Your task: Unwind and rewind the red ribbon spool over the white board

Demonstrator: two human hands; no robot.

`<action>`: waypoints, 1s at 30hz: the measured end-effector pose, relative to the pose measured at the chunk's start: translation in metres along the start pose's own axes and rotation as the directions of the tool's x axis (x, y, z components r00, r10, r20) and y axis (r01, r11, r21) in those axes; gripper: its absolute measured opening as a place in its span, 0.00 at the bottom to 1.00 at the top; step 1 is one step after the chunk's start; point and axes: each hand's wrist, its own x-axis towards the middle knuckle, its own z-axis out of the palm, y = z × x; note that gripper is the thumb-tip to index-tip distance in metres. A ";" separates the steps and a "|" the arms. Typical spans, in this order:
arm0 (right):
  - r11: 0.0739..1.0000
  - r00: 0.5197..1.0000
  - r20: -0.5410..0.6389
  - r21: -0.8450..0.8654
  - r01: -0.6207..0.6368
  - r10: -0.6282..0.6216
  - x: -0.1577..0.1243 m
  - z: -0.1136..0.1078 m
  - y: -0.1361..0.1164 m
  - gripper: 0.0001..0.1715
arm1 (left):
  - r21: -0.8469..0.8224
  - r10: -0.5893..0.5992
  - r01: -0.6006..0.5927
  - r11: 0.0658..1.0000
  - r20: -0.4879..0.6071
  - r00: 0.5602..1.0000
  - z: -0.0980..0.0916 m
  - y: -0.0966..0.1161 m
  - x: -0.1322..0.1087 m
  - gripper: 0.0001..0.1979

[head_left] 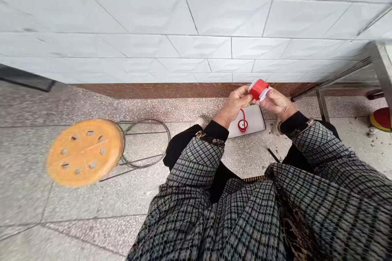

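Observation:
A spool of red ribbon or tape (259, 89) with pale end discs is held up between my two hands, near the foot of the wall. My left hand (235, 105) pinches it at its lower left side, thumb and fingers closed. From the right, my right hand (277, 102) grips the other end disc, its fingers partly hidden. Below them a shallow white tray or box lid (252, 120) lies on the floor between my feet. In it rests a small red roll (243, 125) with a loose red strip running up toward my left hand.
To the left, an orange round stool (85, 153) with metal legs lies tipped on the speckled floor. A white tiled wall (211, 16) rises in front. A metal frame (321, 104) stands at right, near a red and yellow object (380, 119). A dark stick (273, 155) and small scraps lie near my feet.

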 end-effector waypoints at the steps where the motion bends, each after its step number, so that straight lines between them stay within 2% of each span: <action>1: 0.998 1.000 0.022 -0.054 -0.019 0.020 0.000 -0.003 -0.007 0.43 | -0.002 -0.018 0.018 1.000 0.014 1.000 -0.003 0.004 -0.001 0.30; 4: 0.967 0.993 0.083 -0.245 -0.066 0.089 0.000 -0.009 -0.025 0.37 | 0.020 -0.090 0.089 0.996 0.047 0.995 -0.011 0.016 -0.005 0.28; 6: 0.912 0.981 0.124 -0.400 -0.091 0.152 -0.001 -0.010 -0.034 0.35 | 0.065 -0.165 0.161 0.985 0.066 0.984 -0.012 0.022 -0.008 0.26; 8: 0.844 0.978 0.121 -0.529 -0.084 0.173 -0.002 -0.009 -0.040 0.34 | 0.108 -0.221 0.215 0.971 0.046 0.974 -0.011 0.026 -0.010 0.24; 10: 0.792 0.988 0.079 -0.608 -0.060 0.135 -0.002 -0.006 -0.044 0.34 | 0.124 -0.228 0.228 0.966 -0.017 0.974 -0.007 0.027 -0.012 0.21; 13: 0.783 0.998 0.022 -0.621 -0.037 0.065 -0.004 -0.005 -0.050 0.36 | 0.085 -0.152 0.163 0.983 -0.117 0.981 -0.002 0.027 -0.013 0.19; 15: 0.793 0.999 0.012 -0.609 -0.028 0.045 -0.005 -0.006 -0.056 0.37 | 0.055 -0.101 0.110 0.992 -0.138 0.985 -0.001 0.028 -0.013 0.18; 21: 0.829 0.999 0.022 -0.559 -0.019 0.038 -0.008 -0.011 -0.067 0.38 | 0.019 -0.141 0.142 0.990 -0.058 0.988 -0.004 0.030 -0.014 0.17; 25: 0.869 0.998 0.055 -0.496 -0.009 0.042 -0.008 -0.007 -0.063 0.39 | -0.034 -0.133 0.132 0.991 -0.051 0.990 -0.002 0.027 -0.014 0.17; 30: 0.852 0.999 0.020 -0.524 -0.017 0.032 -0.006 -0.009 -0.061 0.39 | -0.043 -0.102 0.098 0.994 -0.078 0.992 -0.002 0.024 -0.013 0.15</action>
